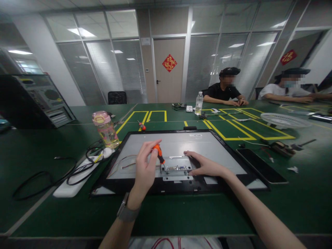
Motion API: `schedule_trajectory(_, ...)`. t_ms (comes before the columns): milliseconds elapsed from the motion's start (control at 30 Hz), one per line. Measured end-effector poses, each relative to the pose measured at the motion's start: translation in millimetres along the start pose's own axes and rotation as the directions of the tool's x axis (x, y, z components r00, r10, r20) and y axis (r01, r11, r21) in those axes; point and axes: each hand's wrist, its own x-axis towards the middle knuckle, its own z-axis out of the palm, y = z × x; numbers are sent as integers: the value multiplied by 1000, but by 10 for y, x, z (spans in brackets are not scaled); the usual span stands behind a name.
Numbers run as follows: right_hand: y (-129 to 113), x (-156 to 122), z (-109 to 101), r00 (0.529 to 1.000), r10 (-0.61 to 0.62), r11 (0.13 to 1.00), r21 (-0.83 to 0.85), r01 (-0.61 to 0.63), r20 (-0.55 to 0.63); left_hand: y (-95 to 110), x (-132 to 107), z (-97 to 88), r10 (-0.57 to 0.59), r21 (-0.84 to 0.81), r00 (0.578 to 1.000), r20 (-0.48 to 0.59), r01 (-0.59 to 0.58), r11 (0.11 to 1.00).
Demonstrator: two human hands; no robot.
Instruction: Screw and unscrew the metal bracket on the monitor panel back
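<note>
Green table [181, 214] under panel [178, 144] — closed door [169, 91]

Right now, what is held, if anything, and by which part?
The left hand holds an orange-black screwdriver by its handle. Whether the right hand grips is unclear.

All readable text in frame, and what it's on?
"福": red diamond sign, upper right.
"招": top of the red door sign; its other characters aren't clear enough to quote.
Too small or blurred: panel label, clear bottle's label, wall plaque.
</note>
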Motion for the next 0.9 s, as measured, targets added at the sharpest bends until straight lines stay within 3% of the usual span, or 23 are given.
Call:
schedule_trajectory(267, 11, 6, 5, 1000, -4, 1000, -2, 4, 2, -50, -8, 28, -5, 87, 996, -84, 12, 996)
schedule_trajectory(567, -7, 2, 3, 1000, -7, 1000, 4, 7, 3, -51, -29, 34, -83, -105, 996, 44, 87, 991)
schedule_trajectory(767, 22, 15, 13, 1000, -8, 1000, -1, 8, 1, -33, -4, 10, 30, 24, 999, -46, -29, 999)
schedule_trajectory(900, 44, 17, 19, 1000, -26, 1000, 7, 27, -11, -35, 6, 4, -30, -63, 1000, 5, 31, 998)
